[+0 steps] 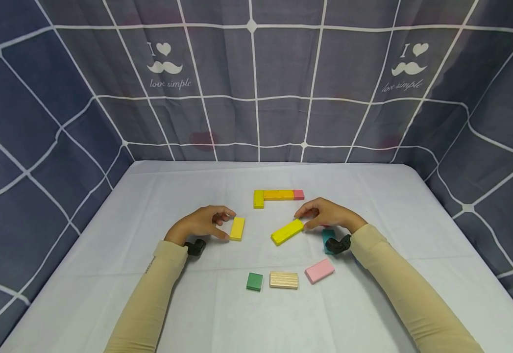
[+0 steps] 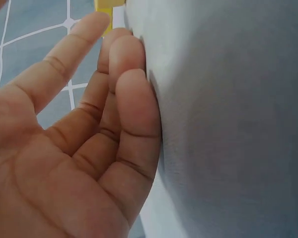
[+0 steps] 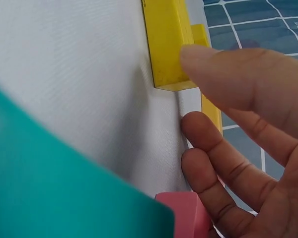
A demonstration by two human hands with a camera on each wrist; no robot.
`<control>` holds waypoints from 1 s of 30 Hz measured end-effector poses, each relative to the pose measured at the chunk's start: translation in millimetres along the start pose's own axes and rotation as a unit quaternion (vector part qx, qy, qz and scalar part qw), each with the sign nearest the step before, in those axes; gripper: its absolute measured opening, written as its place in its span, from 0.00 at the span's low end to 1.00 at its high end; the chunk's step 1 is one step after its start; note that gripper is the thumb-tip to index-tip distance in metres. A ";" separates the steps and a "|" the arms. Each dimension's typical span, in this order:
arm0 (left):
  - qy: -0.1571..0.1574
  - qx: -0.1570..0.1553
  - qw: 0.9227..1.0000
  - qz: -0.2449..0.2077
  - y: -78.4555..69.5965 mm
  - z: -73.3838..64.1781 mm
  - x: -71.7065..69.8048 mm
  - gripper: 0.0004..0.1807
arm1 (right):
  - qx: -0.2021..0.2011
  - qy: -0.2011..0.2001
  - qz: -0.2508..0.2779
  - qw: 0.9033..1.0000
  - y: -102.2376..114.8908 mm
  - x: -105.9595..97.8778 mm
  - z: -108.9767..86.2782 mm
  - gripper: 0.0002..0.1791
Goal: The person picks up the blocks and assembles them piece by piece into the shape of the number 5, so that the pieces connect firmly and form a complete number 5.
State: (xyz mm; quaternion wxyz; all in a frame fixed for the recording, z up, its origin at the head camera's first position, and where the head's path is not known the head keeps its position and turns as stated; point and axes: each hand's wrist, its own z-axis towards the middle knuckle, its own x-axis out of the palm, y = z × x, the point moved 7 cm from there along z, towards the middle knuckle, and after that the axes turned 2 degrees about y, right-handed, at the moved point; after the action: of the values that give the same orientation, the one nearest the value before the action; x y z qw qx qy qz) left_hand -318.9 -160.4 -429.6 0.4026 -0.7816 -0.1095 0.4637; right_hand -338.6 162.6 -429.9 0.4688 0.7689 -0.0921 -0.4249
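Note:
My right hand [image 1: 327,214] pinches the near right end of a long yellow block [image 1: 287,232], which lies slanted above the white cloth. In the right wrist view the thumb presses on this yellow block [image 3: 166,44], while the index fingertip is hidden behind it. Over on the left, my left hand [image 1: 203,222] rests on its side beside a shorter yellow block [image 1: 237,229]. Its thumb reaches that block's near left corner, and the other fingers are loosely bent with nothing in them. Only a sliver of yellow block [image 2: 108,5] shows in the left wrist view.
Beyond the hands, a yellow block [image 1: 258,199], a long yellow strip [image 1: 278,195] and a red block [image 1: 298,194] join up. A teal block [image 1: 328,240] and a partly hidden red block [image 3: 181,213] lie under the right wrist. Nearer are green [image 1: 254,282], ridged beige [image 1: 283,280] and pink [image 1: 319,270] blocks.

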 end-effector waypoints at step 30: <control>-0.027 -0.011 0.999 0.040 -9.6 2.1 4.8 0.33 | -0.002 0.006 -0.053 0.999 7.5 4.0 3.8 0.15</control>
State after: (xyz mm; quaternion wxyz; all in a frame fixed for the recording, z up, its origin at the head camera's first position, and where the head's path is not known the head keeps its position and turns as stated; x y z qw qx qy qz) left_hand -316.0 -150.4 -426.1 0.3716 -0.7770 -0.0941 0.4993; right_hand -337.0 154.0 -426.8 0.4475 0.7744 -0.0477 -0.4446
